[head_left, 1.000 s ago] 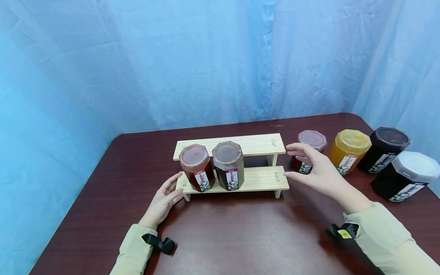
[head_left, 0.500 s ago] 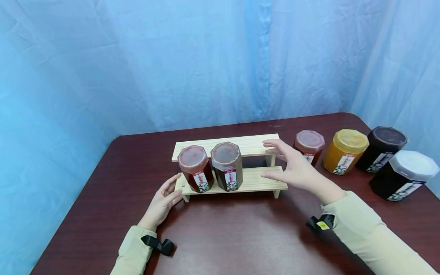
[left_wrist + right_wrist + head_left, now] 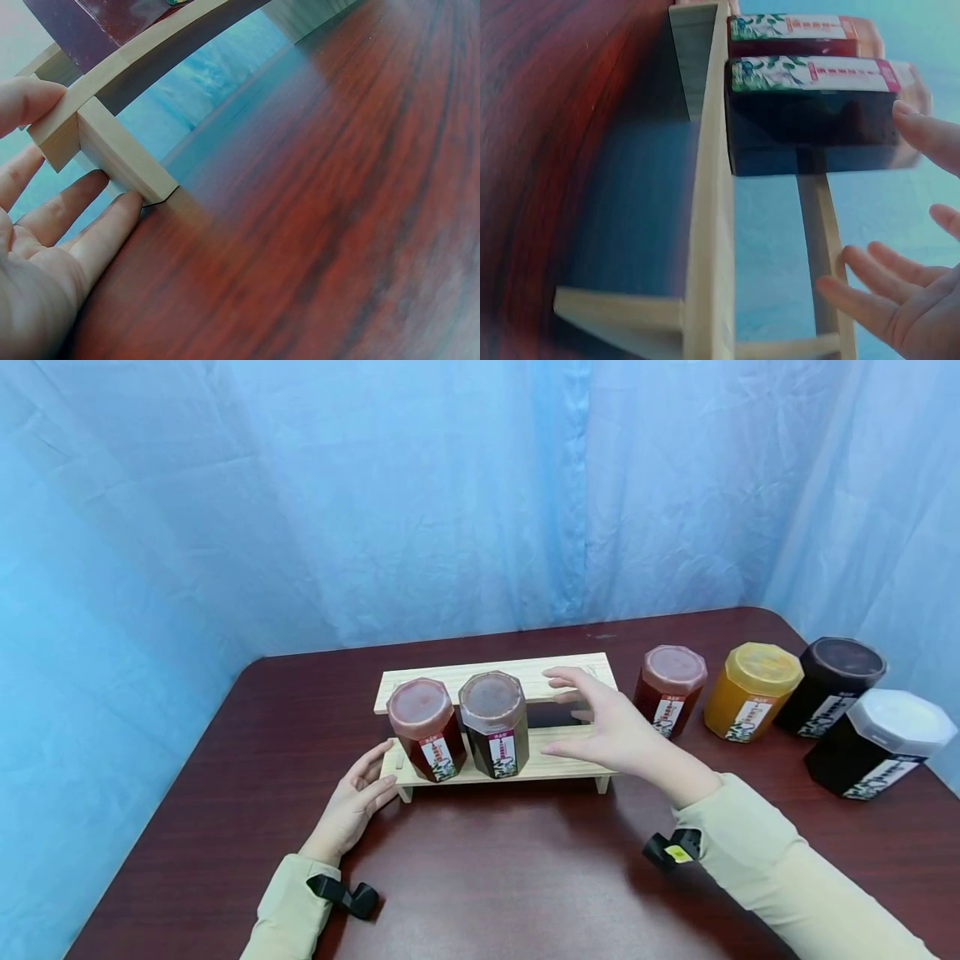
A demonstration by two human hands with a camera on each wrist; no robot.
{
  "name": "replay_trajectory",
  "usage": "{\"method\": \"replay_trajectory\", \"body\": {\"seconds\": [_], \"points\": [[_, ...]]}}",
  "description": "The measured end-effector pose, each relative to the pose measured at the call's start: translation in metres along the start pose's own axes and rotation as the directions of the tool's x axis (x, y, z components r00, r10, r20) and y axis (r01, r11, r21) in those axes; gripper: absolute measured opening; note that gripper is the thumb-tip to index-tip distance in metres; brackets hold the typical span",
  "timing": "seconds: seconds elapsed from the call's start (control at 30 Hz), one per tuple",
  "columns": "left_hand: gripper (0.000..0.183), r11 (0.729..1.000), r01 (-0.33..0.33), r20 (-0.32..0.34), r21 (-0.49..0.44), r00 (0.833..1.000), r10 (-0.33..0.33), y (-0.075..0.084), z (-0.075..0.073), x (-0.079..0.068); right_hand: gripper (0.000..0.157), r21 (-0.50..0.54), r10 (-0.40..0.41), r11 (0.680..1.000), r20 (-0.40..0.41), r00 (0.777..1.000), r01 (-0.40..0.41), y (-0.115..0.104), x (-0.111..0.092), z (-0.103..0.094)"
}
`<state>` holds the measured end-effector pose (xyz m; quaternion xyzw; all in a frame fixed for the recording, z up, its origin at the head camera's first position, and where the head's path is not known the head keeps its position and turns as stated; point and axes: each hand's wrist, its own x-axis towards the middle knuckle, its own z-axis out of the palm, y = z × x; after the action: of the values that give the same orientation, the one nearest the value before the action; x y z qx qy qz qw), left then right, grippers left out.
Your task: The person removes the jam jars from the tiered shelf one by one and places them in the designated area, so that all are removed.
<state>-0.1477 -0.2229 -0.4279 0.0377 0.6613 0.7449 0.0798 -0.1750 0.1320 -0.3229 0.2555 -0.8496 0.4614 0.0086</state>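
A two-step wooden stand [image 3: 558, 668] is on the dark table. Its lower step carries a red-brown jar [image 3: 426, 727] and, just right of it, a dark jar with a greyish lid [image 3: 495, 722]. My left hand [image 3: 351, 802] rests at the stand's left end. In the left wrist view, its thumb touches the board's corner and fairly straight fingers [image 3: 112, 217] lie against the leg [image 3: 124, 150]. My right hand [image 3: 603, 727] hovers over the stand's right half, thumb and fingers spread, apart from the dark jar in the head view. It holds nothing.
At the right stand a red jar [image 3: 670, 689], a yellow jar [image 3: 753, 693], a black jar [image 3: 832, 685] and a dark jar with a white lid [image 3: 881, 743]. Blue curtains [image 3: 420, 510] hang behind the table [image 3: 487, 877].
My right hand has moved left, from beside the red jar at the right to near the dark jar on the stand. My left hand stays at the stand's end.
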Motion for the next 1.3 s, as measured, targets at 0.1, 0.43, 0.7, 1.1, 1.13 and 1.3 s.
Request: {"method": "replay_trajectory", "body": {"seconds": [0.1, 0.43, 0.7, 1.1, 1.13, 1.3], "points": [[0.061, 1.000, 0.007, -0.008, 0.000, 1.000, -0.007, 0.000, 0.000, 0.000, 0.087, 0.069, -0.035, 0.997, 0.025, 0.999, 0.033, 0.003, 0.003, 0.011], [0.061, 1.000, 0.011, -0.019, 0.003, 1.000, -0.011, 0.000, 0.001, 0.001, 0.100, 0.143, -0.138, 0.981, 0.030, 0.990, 0.132, 0.006, 0.008, 0.034], [0.061, 1.000, 0.005, -0.006, -0.021, 1.000, -0.005, 0.000, 0.001, 0.000, 0.100, 0.126, -0.158, 0.980, 0.012, 0.987, 0.155, 0.008, 0.015, 0.045], [0.061, 1.000, -0.003, 0.000, -0.014, 1.000, 0.003, 0.000, 0.000, 0.001, 0.100, 0.182, -0.152, 0.971, -0.015, 0.988, 0.153, 0.013, 0.021, 0.059], [0.061, 1.000, -0.003, 0.000, -0.015, 1.000, 0.003, 0.000, 0.000, 0.001, 0.101, 0.177, -0.149, 0.973, -0.019, 0.989, 0.150, 0.013, 0.021, 0.061], [0.061, 1.000, 0.004, -0.003, -0.012, 1.000, -0.004, 0.000, 0.000, 0.001, 0.101, 0.121, -0.147, 0.981, -0.060, 0.987, 0.153, 0.014, 0.021, 0.065]]}}
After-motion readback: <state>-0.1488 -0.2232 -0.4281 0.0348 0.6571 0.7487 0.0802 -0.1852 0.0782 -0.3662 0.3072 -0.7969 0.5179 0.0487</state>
